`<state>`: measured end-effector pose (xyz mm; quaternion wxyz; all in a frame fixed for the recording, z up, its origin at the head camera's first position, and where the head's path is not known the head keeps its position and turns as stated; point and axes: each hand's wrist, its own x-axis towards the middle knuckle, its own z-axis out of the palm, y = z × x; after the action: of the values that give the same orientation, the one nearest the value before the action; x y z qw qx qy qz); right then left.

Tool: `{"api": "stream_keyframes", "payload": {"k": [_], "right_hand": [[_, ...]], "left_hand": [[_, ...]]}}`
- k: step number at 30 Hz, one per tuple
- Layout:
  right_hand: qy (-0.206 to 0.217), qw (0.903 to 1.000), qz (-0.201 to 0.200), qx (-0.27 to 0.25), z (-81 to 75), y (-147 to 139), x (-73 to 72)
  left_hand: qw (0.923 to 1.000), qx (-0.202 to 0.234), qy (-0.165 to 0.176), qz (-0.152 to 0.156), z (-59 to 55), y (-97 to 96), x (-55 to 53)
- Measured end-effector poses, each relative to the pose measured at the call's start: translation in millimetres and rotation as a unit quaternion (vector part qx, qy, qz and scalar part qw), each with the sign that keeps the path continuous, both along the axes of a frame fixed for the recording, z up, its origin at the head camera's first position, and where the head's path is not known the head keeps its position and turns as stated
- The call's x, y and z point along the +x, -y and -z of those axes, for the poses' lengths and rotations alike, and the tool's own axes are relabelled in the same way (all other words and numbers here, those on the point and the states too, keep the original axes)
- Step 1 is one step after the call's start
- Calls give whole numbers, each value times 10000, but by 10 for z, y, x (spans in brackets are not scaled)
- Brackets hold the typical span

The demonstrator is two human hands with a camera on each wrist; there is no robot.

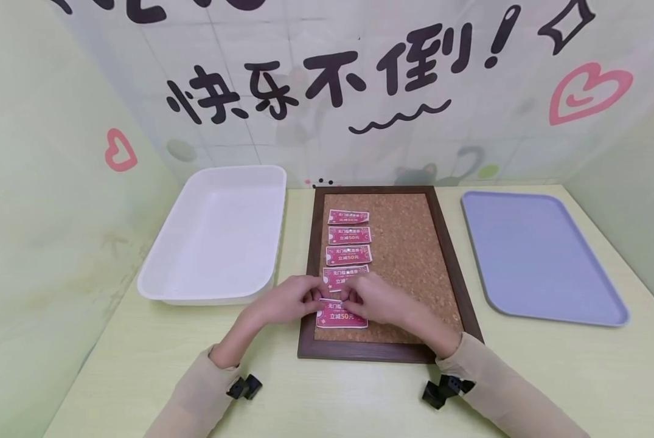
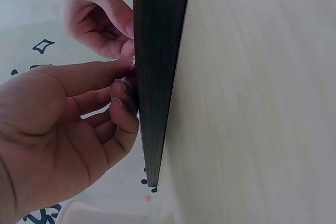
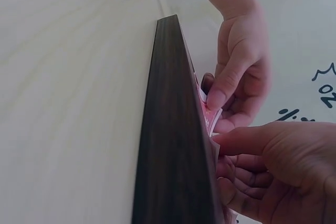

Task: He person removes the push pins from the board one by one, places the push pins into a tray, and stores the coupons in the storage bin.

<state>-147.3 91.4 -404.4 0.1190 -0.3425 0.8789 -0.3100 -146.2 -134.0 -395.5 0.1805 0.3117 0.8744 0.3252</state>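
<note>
A cork board [image 1: 409, 261] in a dark wooden frame [image 1: 359, 351] lies on the table. Pink coupons with white borders run in a column down its left side, a small pale dot near the top middle of several of them. At the nearest coupon [image 1: 337, 320], my left hand [image 1: 289, 298] pinches the upper left part between thumb and fingers. My right hand [image 1: 378, 297] pinches the same coupon by its upper right part, and its fingers overlap the coupon [image 1: 334, 277] above. From the right wrist view, the held coupon [image 3: 209, 116] bends up off the board between both hands.
To the left of the board stands a deep white tray [image 1: 157, 286]. A flat blue-purple tray [image 1: 540, 255] lies on the right. Behind the table rises a wall [image 1: 327, 146] with printed lettering, and another wall [image 1: 47, 243] borders the left side.
</note>
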Motion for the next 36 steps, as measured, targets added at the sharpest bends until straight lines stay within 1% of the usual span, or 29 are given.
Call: {"api": "stream_keyframes", "payload": {"k": [5, 13, 20, 30, 36], "right_hand": [[50, 9997, 233, 52, -4, 28, 16], [376, 9978, 542, 62, -15, 58, 25], [513, 9958, 762, -18, -3, 85, 41], [512, 9931, 1041, -193, 28, 91, 59], [475, 9929, 1067, -214, 33, 97, 67]], "left_hand": [[10000, 27, 18, 13, 3, 7, -3], [10000, 60, 51, 0, 8, 6, -7], [10000, 72, 40, 3, 10, 12, -7], [9999, 81, 82, -24, 5, 12, -7], [9999, 100, 119, -16, -9, 7, -8]]}}
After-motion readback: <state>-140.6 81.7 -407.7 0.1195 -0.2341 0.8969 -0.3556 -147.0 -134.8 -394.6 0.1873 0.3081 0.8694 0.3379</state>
